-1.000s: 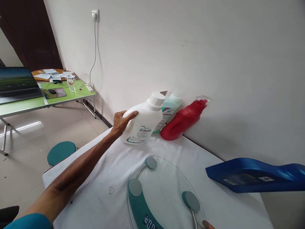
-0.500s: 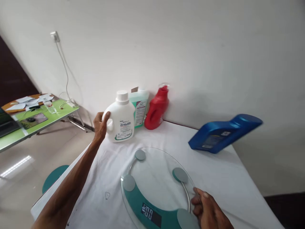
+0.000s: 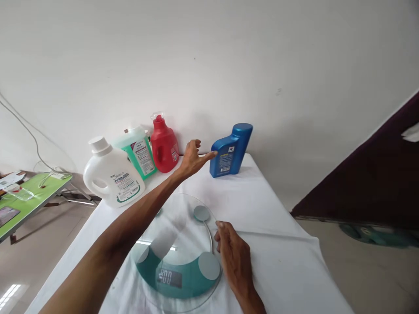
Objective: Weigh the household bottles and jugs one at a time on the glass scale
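Note:
My left hand (image 3: 192, 158) reaches across the table with its fingers spread, the fingertips touching the left side of an upright blue bottle (image 3: 231, 150) by the wall. It holds nothing. My right hand (image 3: 233, 255) rests on the right rim of a round glass scale (image 3: 178, 253) with a teal band and a lit display. A white jug (image 3: 113, 176) stands at the left, apart from both hands. Behind it are a green bottle (image 3: 139, 150) and a red bottle (image 3: 164, 145) against the wall.
A white cloth covers the table (image 3: 278, 244), which stands against a white wall. A green folding table (image 3: 29, 192) with small items is at the far left. A dark panel (image 3: 369, 183) fills the right side, and tiled floor shows beyond the table's right edge.
My left hand let go of the white jug and moved right to the blue bottle. The view swung to the right. My right hand stays at the scale's rim.

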{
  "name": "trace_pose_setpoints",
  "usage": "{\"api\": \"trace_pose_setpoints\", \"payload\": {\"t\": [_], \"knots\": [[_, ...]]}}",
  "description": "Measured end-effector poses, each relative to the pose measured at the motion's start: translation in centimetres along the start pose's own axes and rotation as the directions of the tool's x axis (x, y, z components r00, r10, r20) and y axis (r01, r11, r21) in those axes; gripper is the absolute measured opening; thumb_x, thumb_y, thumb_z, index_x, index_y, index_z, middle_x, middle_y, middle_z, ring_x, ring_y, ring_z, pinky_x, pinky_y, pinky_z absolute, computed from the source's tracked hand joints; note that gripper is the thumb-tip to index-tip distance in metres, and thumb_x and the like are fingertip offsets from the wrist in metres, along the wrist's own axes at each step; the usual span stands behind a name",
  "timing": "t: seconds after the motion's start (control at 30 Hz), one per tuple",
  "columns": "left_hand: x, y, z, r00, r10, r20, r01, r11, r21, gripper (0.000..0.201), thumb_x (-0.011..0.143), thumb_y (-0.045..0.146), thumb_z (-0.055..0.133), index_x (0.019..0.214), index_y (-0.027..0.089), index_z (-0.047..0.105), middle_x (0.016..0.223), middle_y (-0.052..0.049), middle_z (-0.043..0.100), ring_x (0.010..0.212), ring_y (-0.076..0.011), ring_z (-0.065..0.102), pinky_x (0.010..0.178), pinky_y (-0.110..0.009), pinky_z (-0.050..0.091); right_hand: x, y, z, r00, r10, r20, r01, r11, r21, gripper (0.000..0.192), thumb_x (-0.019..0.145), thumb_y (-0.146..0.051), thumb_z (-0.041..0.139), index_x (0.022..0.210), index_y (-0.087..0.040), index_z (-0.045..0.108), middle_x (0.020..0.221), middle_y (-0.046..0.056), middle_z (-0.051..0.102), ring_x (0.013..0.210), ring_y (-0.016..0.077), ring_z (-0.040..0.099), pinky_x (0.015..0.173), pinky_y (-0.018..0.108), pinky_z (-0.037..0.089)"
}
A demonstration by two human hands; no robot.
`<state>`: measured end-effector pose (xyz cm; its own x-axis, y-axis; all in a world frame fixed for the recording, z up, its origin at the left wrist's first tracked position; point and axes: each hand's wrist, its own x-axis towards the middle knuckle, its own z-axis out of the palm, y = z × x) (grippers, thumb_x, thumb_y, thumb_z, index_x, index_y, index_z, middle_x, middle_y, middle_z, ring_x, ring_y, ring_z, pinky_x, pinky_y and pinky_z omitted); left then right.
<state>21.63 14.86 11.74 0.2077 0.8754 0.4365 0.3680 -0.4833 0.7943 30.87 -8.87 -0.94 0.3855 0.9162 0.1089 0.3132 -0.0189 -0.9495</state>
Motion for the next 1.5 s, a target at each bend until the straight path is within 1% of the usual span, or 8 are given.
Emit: {"api": "trace_pose_setpoints", "payload": {"t": [0.1,0.2,0.57,0.7,0.83,1.1,1.27,1.5], "knots": [[3.1,-0.5,4.6,0.990,-0.093,0.105,0.100,0.993,-0.061,0.094,0.057,0.047,0.105,0.134,0.017,0.061,0.146,-0.023,0.062,0.131,-0.0375,0.064,0.104,-0.047,0.057,0.0,0.2,0.2,0.999,-0.031,-0.013,0.032,0.999,0.023,0.056,0.106,-0.075,0.033,0.079,-0.030,0.053,0.066,0.002,0.062,0.062,0.0241,0.063,0.065,0.035,0.049],[4.1,-1.1,6.9,0.970,-0.188,0.156,0.203,0.976,-0.084,0.080,0.059,0.042,0.103,0.126,0.018,0.066,0.127,-0.015,0.074,0.118,-0.0332,0.070,0.099,-0.045,0.059,0.1,0.1,0.4,0.998,-0.050,-0.045,0.051,0.998,0.031,0.057,0.107,-0.075,0.032,0.079,-0.030,0.053,0.064,0.001,0.060,0.058,0.0233,0.060,0.062,0.035,0.048],[2.9,-1.3,8.6,0.951,-0.308,0.032,0.296,0.874,-0.386,0.050,0.059,0.029,0.102,0.101,0.020,0.076,0.099,-0.006,0.081,0.095,-0.0271,0.078,0.086,-0.040,0.064,0.4,0.3,0.8,0.997,-0.055,-0.055,0.055,0.998,0.006,0.059,0.108,-0.077,0.025,0.079,-0.031,0.048,0.063,0.001,0.059,0.055,0.0220,0.056,0.060,0.034,0.045],[1.4,-0.3,5.6,0.930,-0.365,-0.040,0.305,0.828,-0.471,0.054,0.054,0.031,0.104,0.098,0.019,0.076,0.096,-0.006,0.082,0.093,-0.0277,0.079,0.088,-0.042,0.065,0.5,0.2,0.7,0.997,-0.076,-0.030,0.077,0.997,0.001,0.057,0.108,-0.076,0.024,0.077,-0.032,0.044,0.063,0.001,0.058,0.055,0.0215,0.055,0.060,0.034,0.044],[-1.8,1.1,-0.6,0.959,-0.271,-0.082,0.204,0.863,-0.463,0.060,0.050,0.038,0.106,0.099,0.018,0.077,0.097,-0.006,0.083,0.094,-0.0281,0.079,0.093,-0.044,0.066,0.6,0.1,0.5,0.996,-0.081,-0.033,0.079,0.996,-0.039,0.057,0.108,-0.074,0.024,0.075,-0.032,0.043,0.063,0.001,0.059,0.056,0.0216,0.057,0.061,0.034,0.043],[-13.7,3.1,-12.5,0.965,-0.254,-0.065,0.203,0.882,-0.426,0.059,0.056,0.040,0.104,0.104,0.019,0.079,0.102,-0.007,0.084,0.095,-0.0305,0.080,0.092,-0.048,0.067,0.8,-0.1,0.3,0.999,-0.042,0.022,0.043,0.998,-0.047,0.058,0.103,-0.077,0.032,0.080,-0.029,0.055,0.071,0.005,0.069,0.060,0.0222,0.063,0.064,0.035,0.047],[-18.8,2.3,-15.0,0.949,-0.305,-0.074,0.245,0.867,-0.434,0.058,0.054,0.039,0.105,0.100,0.017,0.078,0.097,-0.006,0.083,0.091,-0.0292,0.080,0.087,-0.046,0.067,0.5,-0.9,0.1,1.000,-0.001,0.021,0.003,0.997,-0.081,0.062,0.100,-0.078,0.035,0.087,-0.025,0.066,0.070,0.005,0.071,0.058,0.0214,0.063,0.065,0.036,0.050],[-20.3,1.4,-14.7,0.948,-0.319,-0.006,0.279,0.837,-0.471,0.064,0.054,0.040,0.105,0.107,0.018,0.078,0.100,-0.007,0.082,0.095,-0.0296,0.079,0.088,-0.046,0.066,-0.1,-1.4,0.1,0.999,0.051,0.015,-0.049,0.990,-0.129,0.063,0.100,-0.075,0.039,0.095,-0.021,0.072,0.072,0.006,0.073,0.063,0.0218,0.066,0.070,0.038,0.053]]}}
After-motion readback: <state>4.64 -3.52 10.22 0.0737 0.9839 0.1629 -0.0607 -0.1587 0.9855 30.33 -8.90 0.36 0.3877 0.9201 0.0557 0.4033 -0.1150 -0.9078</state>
